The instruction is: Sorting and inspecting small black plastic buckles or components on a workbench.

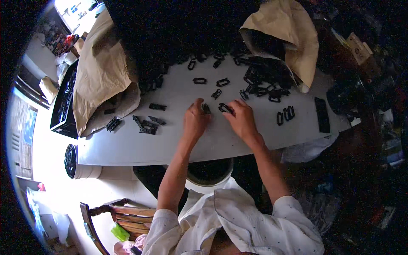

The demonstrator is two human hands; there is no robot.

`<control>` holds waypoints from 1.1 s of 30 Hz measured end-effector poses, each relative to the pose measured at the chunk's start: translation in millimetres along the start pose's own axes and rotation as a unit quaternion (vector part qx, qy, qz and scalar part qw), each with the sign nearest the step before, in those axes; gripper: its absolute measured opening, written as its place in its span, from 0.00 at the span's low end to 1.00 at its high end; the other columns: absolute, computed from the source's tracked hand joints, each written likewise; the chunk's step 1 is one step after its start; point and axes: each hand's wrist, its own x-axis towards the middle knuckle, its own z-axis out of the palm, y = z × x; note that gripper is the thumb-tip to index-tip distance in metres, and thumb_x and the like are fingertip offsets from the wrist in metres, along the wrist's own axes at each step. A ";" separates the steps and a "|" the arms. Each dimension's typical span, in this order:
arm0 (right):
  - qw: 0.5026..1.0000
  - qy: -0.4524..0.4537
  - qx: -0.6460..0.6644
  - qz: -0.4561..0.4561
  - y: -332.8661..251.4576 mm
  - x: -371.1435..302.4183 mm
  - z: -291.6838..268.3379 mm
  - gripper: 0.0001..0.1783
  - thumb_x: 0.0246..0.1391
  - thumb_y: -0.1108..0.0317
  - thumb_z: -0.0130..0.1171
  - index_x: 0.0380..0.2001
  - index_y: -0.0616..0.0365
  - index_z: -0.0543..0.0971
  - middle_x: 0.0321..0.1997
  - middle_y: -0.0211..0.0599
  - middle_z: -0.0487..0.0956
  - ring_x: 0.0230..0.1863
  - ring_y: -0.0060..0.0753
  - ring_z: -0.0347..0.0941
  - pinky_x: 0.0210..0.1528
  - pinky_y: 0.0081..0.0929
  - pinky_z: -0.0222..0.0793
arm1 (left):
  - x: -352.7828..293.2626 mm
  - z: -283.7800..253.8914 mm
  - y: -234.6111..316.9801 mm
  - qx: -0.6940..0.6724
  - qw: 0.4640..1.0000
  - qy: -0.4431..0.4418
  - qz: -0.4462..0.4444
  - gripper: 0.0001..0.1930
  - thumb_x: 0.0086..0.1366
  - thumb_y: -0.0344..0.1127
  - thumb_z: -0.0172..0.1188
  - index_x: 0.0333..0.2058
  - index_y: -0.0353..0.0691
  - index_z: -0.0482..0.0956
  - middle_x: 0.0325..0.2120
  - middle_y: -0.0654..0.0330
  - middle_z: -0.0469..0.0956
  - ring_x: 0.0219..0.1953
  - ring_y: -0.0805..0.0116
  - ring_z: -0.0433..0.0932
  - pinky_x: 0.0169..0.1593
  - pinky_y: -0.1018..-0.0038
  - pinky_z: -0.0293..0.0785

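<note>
Over the white table [229, 138], left hand [196, 120] curls round a black piece [206, 109]; right hand [242, 119] pinches an oblong black frame [225, 107] endwise — probably keeps its face visible.

So I've got this little black frame [224, 108] pinched in my right hand [243, 120]. It's longer than wide, basically an oblong loop, sitting at a slant with the left end poking out higher and the right end tucked in by my fingers. Then there's a dark piece [206, 109] in my left hand [196, 120], mostly hidden behind my fingers, so I can't really make out its full shape. The bit that shows stands pretty steep. The two are near each other, not touching.
</note>
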 end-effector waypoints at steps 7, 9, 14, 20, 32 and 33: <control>0.998 0.011 -0.061 0.030 -32.2 8.8 24.2 0.15 0.39 0.72 0.63 0.32 0.64 0.72 0.33 0.44 0.70 0.34 0.45 0.70 0.35 0.37 0.66 | -16.6 -64.3 12.3 -0.047 0.982 -0.052 -0.177 0.19 0.45 0.25 0.61 0.40 0.39 0.72 0.21 0.52 0.72 0.22 0.54 0.72 0.27 0.66 0.67; 0.994 -0.013 -0.082 0.073 -39.5 11.2 32.6 0.15 0.41 0.71 0.63 0.33 0.64 0.72 0.35 0.45 0.70 0.36 0.47 0.69 0.37 0.39 0.66 | -21.8 -75.7 -0.3 -0.034 0.986 -0.031 -0.163 0.18 0.45 0.25 0.61 0.39 0.39 0.73 0.21 0.52 0.72 0.22 0.55 0.72 0.26 0.67 0.67; 0.985 -0.016 -0.156 0.066 -42.6 15.1 48.7 0.15 0.43 0.71 0.61 0.33 0.66 0.71 0.36 0.47 0.69 0.38 0.50 0.69 0.39 0.40 0.67 | -23.4 -102.4 -28.3 0.022 0.991 0.070 -0.115 0.13 0.47 0.26 0.60 0.35 0.39 0.75 0.23 0.53 0.72 0.26 0.54 0.72 0.31 0.66 0.67; 0.981 -0.026 -0.187 0.053 -44.7 16.3 57.8 0.13 0.44 0.71 0.60 0.32 0.68 0.71 0.36 0.49 0.70 0.37 0.52 0.70 0.38 0.39 0.68 | -5.0 -120.2 -66.1 0.109 0.982 0.101 -0.118 0.10 0.48 0.25 0.58 0.33 0.37 0.75 0.29 0.49 0.72 0.33 0.48 0.70 0.37 0.61 0.66; 0.987 -0.002 -0.156 0.030 -52.2 19.7 51.7 0.12 0.42 0.73 0.60 0.31 0.66 0.71 0.35 0.48 0.69 0.35 0.52 0.69 0.35 0.40 0.67 | 15.8 -123.6 -78.4 0.224 0.968 -0.042 -0.108 0.08 0.45 0.23 0.53 0.28 0.35 0.74 0.29 0.47 0.73 0.35 0.46 0.72 0.35 0.58 0.68; 0.984 -0.014 -0.173 0.027 -50.1 19.4 52.7 0.12 0.41 0.73 0.60 0.31 0.67 0.71 0.35 0.48 0.69 0.35 0.52 0.69 0.35 0.40 0.67 | 17.3 -121.0 -70.9 0.224 0.971 -0.025 -0.085 0.07 0.45 0.23 0.53 0.27 0.35 0.73 0.28 0.47 0.73 0.35 0.46 0.72 0.35 0.58 0.69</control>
